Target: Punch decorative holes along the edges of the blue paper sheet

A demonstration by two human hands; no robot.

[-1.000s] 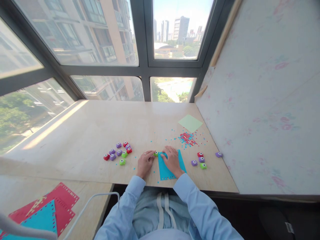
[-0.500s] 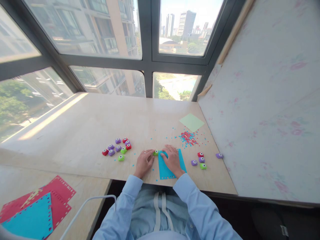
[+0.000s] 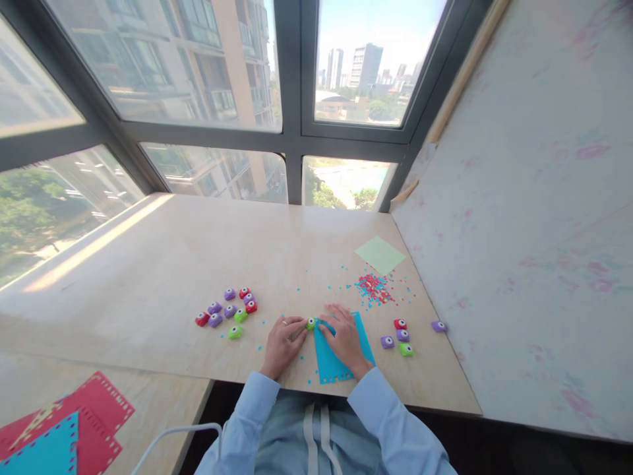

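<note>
pinching a green punch [image 3: 310, 324] is left hand [image 3: 283, 343], right hand [image 3: 345, 338] spread on blue paper [image 3: 328, 364].

The pale table [image 3: 208, 244] carries a blue sheet [image 3: 332, 364], eye-marked pieces [image 3: 235, 332] left and right of it, confetti [image 3: 374, 288] beyond.

Grey-framed windows [image 3: 293, 125] meet a flower-patterned wall [image 3: 534, 224], and what looks like a white cable [image 3: 190, 428] curves at lower left.

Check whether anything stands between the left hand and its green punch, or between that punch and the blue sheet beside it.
Nothing visible: the left hand touches the punch, which sits at the left edge of the sheet. The right hand lies on the sheet.
</note>
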